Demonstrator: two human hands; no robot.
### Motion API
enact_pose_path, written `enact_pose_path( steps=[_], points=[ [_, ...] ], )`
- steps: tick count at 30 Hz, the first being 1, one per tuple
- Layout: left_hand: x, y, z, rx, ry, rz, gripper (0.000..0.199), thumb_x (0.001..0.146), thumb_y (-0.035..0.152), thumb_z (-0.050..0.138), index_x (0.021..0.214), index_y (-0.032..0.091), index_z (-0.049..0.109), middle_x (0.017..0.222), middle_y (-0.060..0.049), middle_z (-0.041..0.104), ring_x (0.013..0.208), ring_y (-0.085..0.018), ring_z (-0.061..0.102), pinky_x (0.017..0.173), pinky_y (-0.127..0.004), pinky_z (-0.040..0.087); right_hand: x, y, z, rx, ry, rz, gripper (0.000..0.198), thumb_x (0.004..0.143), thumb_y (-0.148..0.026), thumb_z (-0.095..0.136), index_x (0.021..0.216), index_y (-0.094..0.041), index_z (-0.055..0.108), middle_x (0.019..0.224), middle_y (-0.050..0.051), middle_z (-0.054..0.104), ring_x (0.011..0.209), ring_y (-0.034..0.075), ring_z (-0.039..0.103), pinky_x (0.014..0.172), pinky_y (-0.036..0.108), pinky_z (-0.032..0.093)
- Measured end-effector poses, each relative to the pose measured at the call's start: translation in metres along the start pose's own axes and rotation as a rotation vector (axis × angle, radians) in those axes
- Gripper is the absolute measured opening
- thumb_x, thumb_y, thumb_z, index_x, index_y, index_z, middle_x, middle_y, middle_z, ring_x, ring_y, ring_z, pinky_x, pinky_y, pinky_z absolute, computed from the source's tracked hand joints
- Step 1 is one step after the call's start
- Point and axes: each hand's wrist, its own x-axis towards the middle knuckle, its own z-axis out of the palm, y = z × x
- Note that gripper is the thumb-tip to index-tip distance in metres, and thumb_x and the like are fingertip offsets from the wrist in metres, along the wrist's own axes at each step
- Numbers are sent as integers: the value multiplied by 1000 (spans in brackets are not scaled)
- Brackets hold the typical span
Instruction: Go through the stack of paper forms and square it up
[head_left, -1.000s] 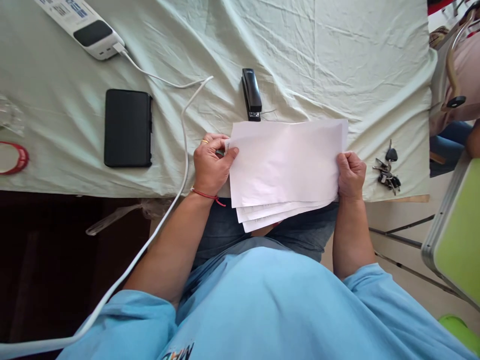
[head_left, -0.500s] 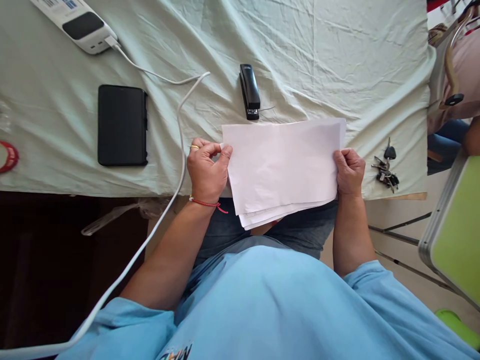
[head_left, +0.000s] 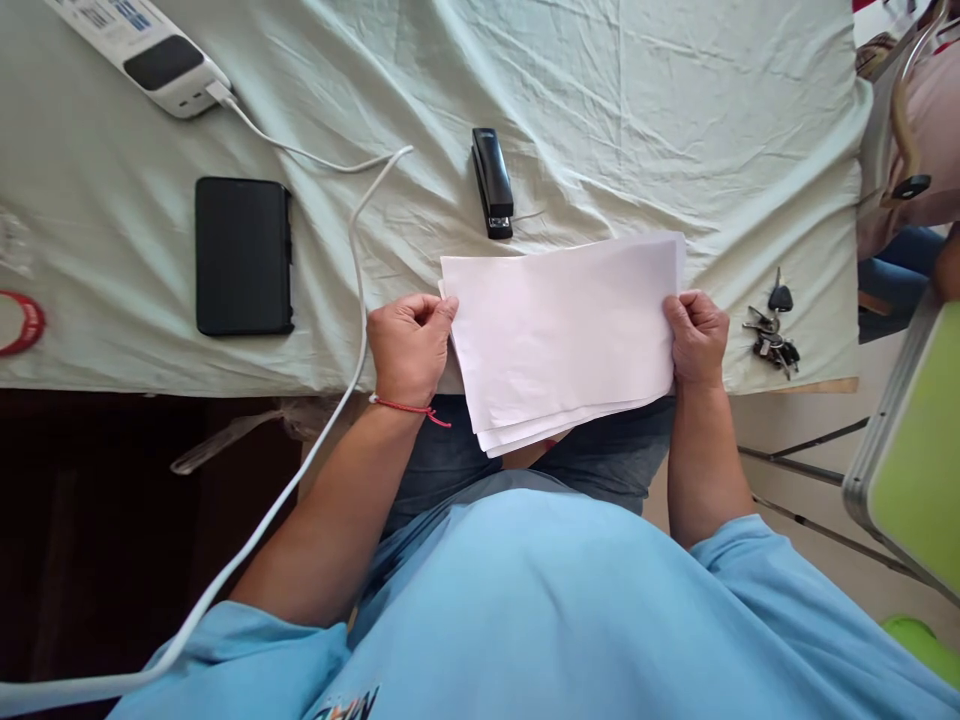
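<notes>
Tablecloth [head_left: 712,130]: lies beyond and partly beneath the work. Paper sheets [head_left: 566,330]: held over the cloth's near edge, corners fanned at 7 o'clock. For good alignment, pinch both sides lightly and square the fanned edges. Left hand [head_left: 411,345]: at the sheets' 9 o'clock, thumb uppermost, pinching the margin. Right hand [head_left: 699,338]: at 3 o'clock, likewise gripping, knuckles curled. Stapler [head_left: 493,182]: 11 o'clock, just beside the sheets.

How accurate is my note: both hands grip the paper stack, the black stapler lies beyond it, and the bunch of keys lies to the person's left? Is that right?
The side is wrong: the head view shows the bunch of keys to the person's right. The rest stands: the left hand and right hand grip the paper stack, and the black stapler lies beyond it.
</notes>
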Motion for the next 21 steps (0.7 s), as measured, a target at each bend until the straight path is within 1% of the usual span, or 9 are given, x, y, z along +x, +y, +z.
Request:
enact_pose_path(
  steps=[4,6,9,11,14,15,17,21],
  points=[
    [-5,5,-2,-39,-8,-54,9,81,16,86,73,20,87,67,1,74,66,-15,59,66,-27,44,0,-1,1,18,5,-9,72,77,-90,95,76,-23,68,69,-4,50,66,10,39,59,29,32],
    [-6,5,-4,-51,-17,-69,7,79,15,86,76,21,89,70,1,76,66,-15,60,66,-27,46,1,-1,1,27,2,-15,71,78,-89,95,76,-23,68,69,-4,50,65,10,39,59,29,32],
    [-5,2,-6,-43,-53,-78,9,78,14,86,81,20,91,65,3,69,63,-14,54,63,-26,41,1,-1,1,37,3,-21,69,79,-87,96,77,-23,69,69,-5,50,66,10,39,59,28,34],
    [-3,-1,-6,-20,-68,-51,5,82,18,86,79,20,88,63,4,63,62,-13,50,62,-27,37,0,1,0,47,5,-19,67,79,-85,97,78,-23,69,70,-5,50,66,10,39,59,28,34],
    [0,-3,-8,55,-58,22,31,95,32,80,67,20,76,60,4,53,60,-13,45,63,-30,33,0,3,-1,61,4,-20,63,81,-80,98,79,-23,70,71,-4,52,66,10,41,59,28,33],
    [0,-2,-9,92,-60,42,35,97,34,78,66,20,73,59,4,51,60,-13,44,63,-31,32,0,4,-2,67,5,-21,62,81,-78,98,80,-23,71,71,-4,53,66,10,41,60,28,33],
    [-1,0,-11,168,-79,64,35,97,35,76,66,20,72,58,4,48,61,-14,45,64,-32,31,-1,4,-2,80,10,-20,59,82,-76,99,80,-23,72,72,-4,55,67,10,42,60,28,34],
    [-9,9,-18,285,-141,82,36,97,39,72,65,21,70,57,2,53,61,-16,50,65,-33,34,-1,4,-2,79,16,-20,56,83,-74,98,82,-23,75,73,-4,58,67,11,46,61,27,37]
  ],
)
